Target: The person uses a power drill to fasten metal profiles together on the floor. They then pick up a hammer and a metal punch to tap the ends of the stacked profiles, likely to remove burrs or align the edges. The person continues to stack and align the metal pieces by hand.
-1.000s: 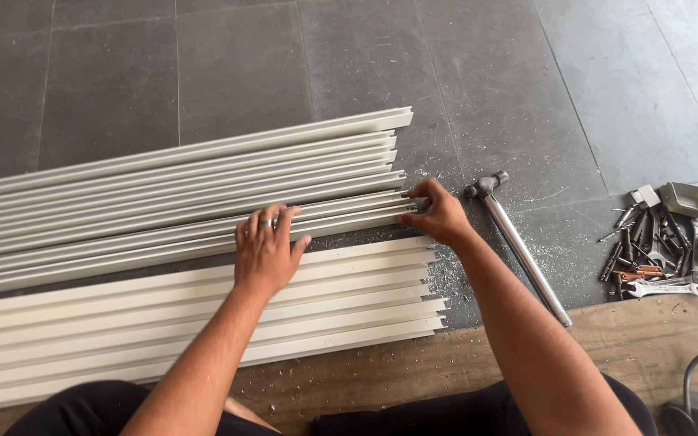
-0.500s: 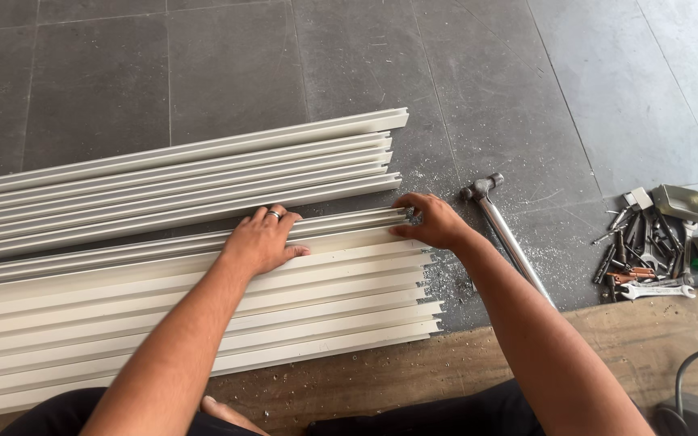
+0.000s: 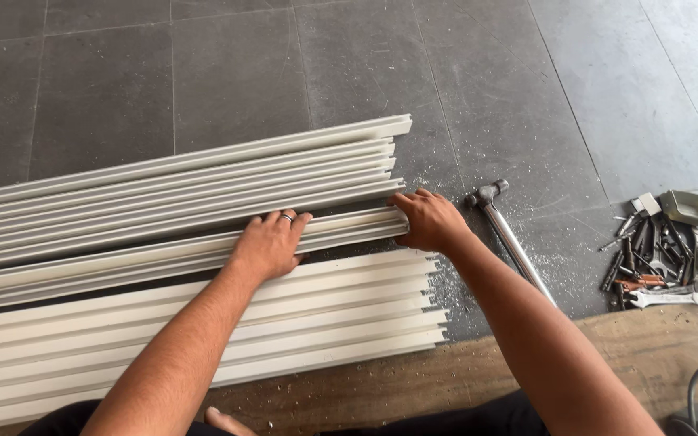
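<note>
Long off-white plastic profile strips lie side by side on the grey floor in a far batch (image 3: 203, 182) and a near batch (image 3: 317, 315). Between them sits a small bundle of strips (image 3: 341, 226). My left hand (image 3: 268, 242), with a ring on one finger, presses flat on top of this bundle, fingers spread. My right hand (image 3: 428, 220) grips the bundle's right end, fingers curled over the strip ends.
A metal hammer (image 3: 510, 238) lies on the floor just right of my right hand. Further right is a heap of spanners and small tools (image 3: 656, 258) with a metal scoop-like piece (image 3: 691, 208). Pale shavings dust the floor; a wooden board (image 3: 462, 371) runs along the near edge.
Both hands have pushed the middle bundle of strips away from the near batch, opening a gap on its near side. The camera view has shifted slightly.
</note>
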